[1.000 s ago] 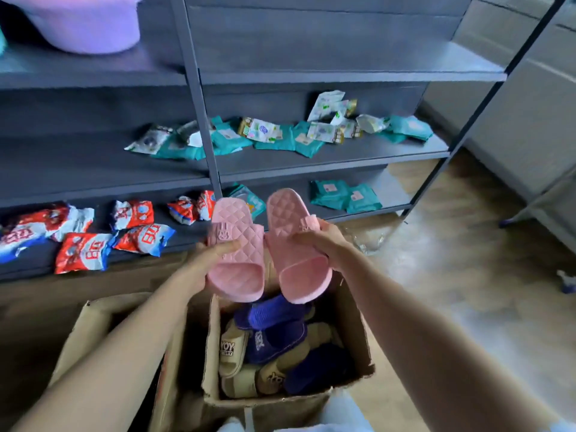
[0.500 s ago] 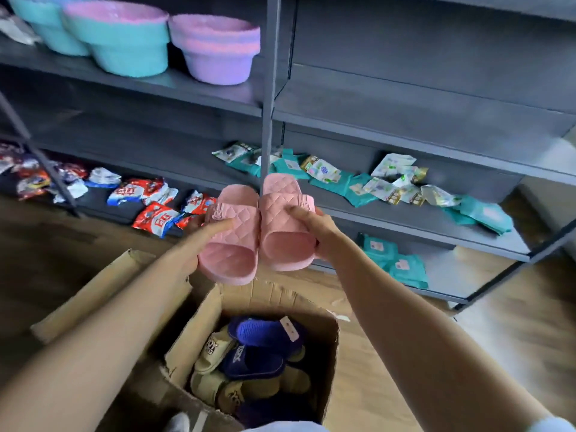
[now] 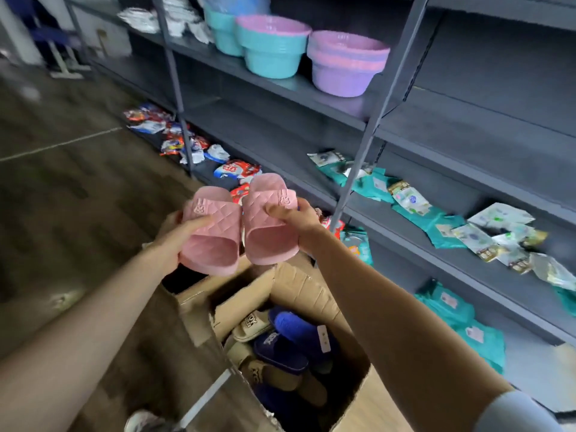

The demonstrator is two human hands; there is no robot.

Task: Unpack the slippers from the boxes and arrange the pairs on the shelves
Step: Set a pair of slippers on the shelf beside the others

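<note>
I hold a pair of pink quilted slippers side by side above the open cardboard box (image 3: 314, 294). My left hand (image 3: 174, 241) grips the left pink slipper (image 3: 212, 232), thumb across its strap. My right hand (image 3: 296, 219) grips the right pink slipper (image 3: 268, 222) the same way. Inside the box lie blue slippers (image 3: 286, 341) and beige slippers (image 3: 251, 327) in a heap. The grey metal shelves (image 3: 414, 145) run along my right, and the slippers hang in front of the lower levels.
Teal and purple plastic basins (image 3: 311, 54) stand on an upper shelf. Teal and white packets (image 3: 436, 213) lie on a middle shelf; red and blue packets (image 3: 193, 148) lie on the bottom one. A second box flap (image 3: 199, 294) is at left. Wooden floor (image 3: 62, 182) stretches to the left.
My view has swung left along the shelves, bringing the basins and the floor into sight. Both hands still hold the pink pair, now a little higher over the box.
</note>
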